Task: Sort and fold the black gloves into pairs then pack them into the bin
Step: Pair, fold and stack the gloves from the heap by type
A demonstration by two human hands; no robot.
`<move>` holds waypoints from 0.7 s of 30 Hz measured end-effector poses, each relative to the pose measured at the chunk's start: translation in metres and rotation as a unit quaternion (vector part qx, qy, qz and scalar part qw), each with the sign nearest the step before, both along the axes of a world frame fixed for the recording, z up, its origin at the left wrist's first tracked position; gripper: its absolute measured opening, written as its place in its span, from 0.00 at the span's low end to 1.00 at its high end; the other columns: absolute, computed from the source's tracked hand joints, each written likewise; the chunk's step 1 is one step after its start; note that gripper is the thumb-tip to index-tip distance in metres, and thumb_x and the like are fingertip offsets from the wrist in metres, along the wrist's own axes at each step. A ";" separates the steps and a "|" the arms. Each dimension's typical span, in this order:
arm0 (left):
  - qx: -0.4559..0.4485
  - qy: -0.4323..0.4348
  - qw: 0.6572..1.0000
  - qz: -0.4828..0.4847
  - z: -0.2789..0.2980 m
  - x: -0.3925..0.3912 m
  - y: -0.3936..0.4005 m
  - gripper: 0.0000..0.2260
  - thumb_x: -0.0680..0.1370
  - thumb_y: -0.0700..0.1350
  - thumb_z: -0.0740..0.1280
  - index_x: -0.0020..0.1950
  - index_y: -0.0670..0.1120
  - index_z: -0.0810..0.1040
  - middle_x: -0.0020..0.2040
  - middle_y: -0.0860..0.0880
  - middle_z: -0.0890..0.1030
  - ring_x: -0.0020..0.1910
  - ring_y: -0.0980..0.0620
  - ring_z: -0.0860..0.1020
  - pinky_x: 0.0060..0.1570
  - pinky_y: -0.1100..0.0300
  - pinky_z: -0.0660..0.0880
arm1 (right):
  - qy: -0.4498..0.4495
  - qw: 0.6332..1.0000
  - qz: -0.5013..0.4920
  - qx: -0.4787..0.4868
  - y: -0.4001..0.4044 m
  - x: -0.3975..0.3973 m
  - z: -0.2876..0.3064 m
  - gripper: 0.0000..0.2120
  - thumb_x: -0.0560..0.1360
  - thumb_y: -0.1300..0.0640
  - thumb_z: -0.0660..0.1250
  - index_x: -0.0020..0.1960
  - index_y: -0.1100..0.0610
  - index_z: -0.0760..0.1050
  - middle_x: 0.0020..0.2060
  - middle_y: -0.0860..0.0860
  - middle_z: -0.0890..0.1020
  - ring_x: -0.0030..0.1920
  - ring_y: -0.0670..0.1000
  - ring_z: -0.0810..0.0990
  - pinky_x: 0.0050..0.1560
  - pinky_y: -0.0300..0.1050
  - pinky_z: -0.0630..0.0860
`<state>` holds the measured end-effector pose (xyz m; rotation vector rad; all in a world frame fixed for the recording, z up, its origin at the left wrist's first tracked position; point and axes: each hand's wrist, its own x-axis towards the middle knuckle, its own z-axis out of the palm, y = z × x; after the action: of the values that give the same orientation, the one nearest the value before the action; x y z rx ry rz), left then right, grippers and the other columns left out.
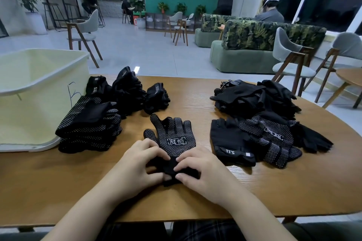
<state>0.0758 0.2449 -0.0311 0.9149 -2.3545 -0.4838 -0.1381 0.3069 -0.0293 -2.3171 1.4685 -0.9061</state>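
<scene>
Left of gloves (89, 123): bin (39, 88), contents unseen.

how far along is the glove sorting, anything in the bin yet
Done: folded dotted gloves are stacked beside the bin, with more folded bundles behind. In hand: the left hand and right hand pinch the cuff of a dotted glove lying flat. Left: the loose pile on the right. The visible bin interior shows no gloves, so packing looks not yet begun.

Even indoor light is falling from overhead; a glare patch is showing on the floor (137, 69). Soft shadows are lying under the hands. Wide-angle distortion is bending edges; background is slightly soft.
</scene>
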 end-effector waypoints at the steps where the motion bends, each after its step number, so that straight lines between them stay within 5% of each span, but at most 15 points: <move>1: 0.004 -0.005 1.000 -0.003 0.000 0.001 0.001 0.19 0.63 0.67 0.69 0.52 0.64 0.75 0.53 0.67 0.68 0.55 0.63 0.68 0.56 0.69 0.65 | -0.009 1.000 -0.003 0.001 0.000 0.000 0.001 0.14 0.73 0.41 0.62 0.48 0.46 0.82 0.52 0.37 0.77 0.59 0.38 0.69 0.62 0.37 0.65; 5: 0.004 -0.013 1.000 -0.017 0.000 0.005 0.008 0.18 0.63 0.69 0.69 0.49 0.69 0.73 0.55 0.68 0.67 0.59 0.62 0.68 0.59 0.71 0.62 | -0.009 1.000 0.003 -0.020 0.001 0.002 0.001 0.11 0.74 0.45 0.62 0.46 0.49 0.80 0.51 0.38 0.78 0.58 0.38 0.71 0.61 0.43 0.68; 21: -0.016 0.004 1.000 -0.017 0.001 0.006 0.012 0.13 0.66 0.62 0.70 0.48 0.62 0.76 0.58 0.67 0.68 0.63 0.61 0.67 0.61 0.75 0.59 | 0.014 0.993 0.005 -0.115 0.001 0.012 0.001 0.03 0.74 0.52 0.66 0.44 0.49 0.78 0.46 0.40 0.79 0.52 0.42 0.74 0.56 0.50 0.70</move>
<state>0.0820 0.2573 -0.0297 0.8574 -2.3680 -0.4616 -0.1257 0.3078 -0.0279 -2.5045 1.4277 -1.0961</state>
